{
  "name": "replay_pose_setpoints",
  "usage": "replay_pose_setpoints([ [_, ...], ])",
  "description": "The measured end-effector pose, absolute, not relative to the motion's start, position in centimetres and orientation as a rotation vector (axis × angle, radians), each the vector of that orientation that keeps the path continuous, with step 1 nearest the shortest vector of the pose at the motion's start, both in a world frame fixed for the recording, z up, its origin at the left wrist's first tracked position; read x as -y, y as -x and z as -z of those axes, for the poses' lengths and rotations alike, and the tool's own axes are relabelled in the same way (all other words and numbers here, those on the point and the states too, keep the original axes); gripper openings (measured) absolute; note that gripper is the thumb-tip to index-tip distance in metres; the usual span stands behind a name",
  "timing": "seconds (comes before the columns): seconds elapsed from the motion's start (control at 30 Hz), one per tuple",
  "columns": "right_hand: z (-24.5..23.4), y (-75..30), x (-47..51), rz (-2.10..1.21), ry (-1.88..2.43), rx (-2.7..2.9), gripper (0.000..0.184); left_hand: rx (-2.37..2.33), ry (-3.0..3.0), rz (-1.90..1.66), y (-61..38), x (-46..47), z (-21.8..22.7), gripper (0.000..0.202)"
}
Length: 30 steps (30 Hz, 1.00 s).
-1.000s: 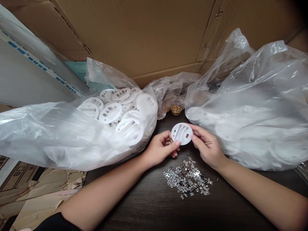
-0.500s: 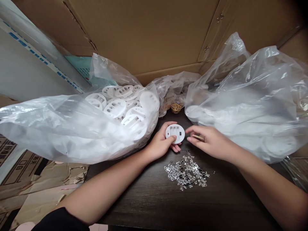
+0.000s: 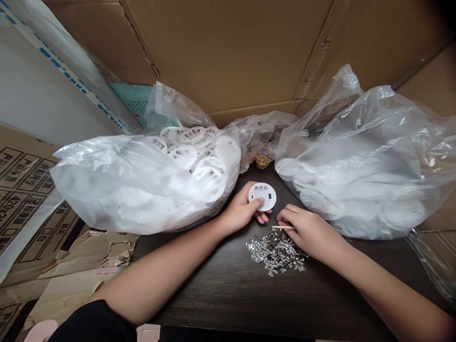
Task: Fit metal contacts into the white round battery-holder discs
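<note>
A: Eyes on that round white plastic disc (image 3: 262,196), moulded slots and a small dark square window facing up. Where's it sitting right now?

B: Up off the counter, gripped in the person's left hand (image 3: 240,211). The hand is closed around the disc, thumb laid across its face, fingers curled underneath. Call the far cardboard wall (image 3: 228,52) twelve o'clock.

A: And the right hand (image 3: 309,232)?

B: At about four o'clock from the disc, and closed as well, pinching a thin wooden stick (image 3: 283,227) with its tip pointing toward nine o'clock.

A: What's that glittering just below?

B: A loose heap of shiny metal clips (image 3: 276,253), six o'clock from the disc, right by the right hand's fingers. Each piece is too small to make out from here.

A: And around them?

B: Dark wooden counter (image 3: 213,294) underneath. At nine o'clock there's a bulging clear plastic bag (image 3: 142,185) with more white discs (image 3: 183,156) showing at its mouth. At three o'clock, a second bag (image 3: 356,166) holds what look like the same discs. Tucked between the bags at twelve, a small clump of gold-coloured pieces (image 3: 262,160).
</note>
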State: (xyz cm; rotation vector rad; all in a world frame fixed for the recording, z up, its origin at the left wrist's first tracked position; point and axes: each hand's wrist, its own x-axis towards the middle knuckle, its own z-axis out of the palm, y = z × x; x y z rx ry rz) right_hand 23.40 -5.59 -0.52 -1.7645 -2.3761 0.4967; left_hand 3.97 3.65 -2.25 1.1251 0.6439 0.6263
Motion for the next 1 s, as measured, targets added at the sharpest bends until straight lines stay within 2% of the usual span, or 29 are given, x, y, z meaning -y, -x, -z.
replay_pose_setpoints([
  [0.23,0.2,-22.5,6.2,-0.320,1.885,2.442,0.009,-0.627,-1.095,-0.615,-3.6,-3.8,2.0,0.035],
  [0.43,-0.3,-22.1,6.1,-0.408,1.956,2.373,0.010,-0.546,-1.061,-0.631,-3.3,-4.0,2.5,0.039],
  [0.57,0.0,-22.4,6.5,-0.363,1.945,2.309,0.019,-0.489,-1.046,-0.652,-3.2,-4.1,2.9,0.043],
  [0.67,0.3,-22.4,6.8,-0.309,1.983,2.268,0.013,-0.465,-1.045,-0.657,-3.2,-4.2,3.0,0.043],
  [0.73,0.4,-22.3,6.9,-0.327,1.990,2.278,0.009,-0.458,-1.045,-0.656,-3.2,-4.3,3.0,0.043],
  [1.0,0.0,-23.7,7.3,-0.530,1.975,2.175,0.022,-0.459,-1.059,-0.693,-3.3,-4.1,3.1,0.051],
])
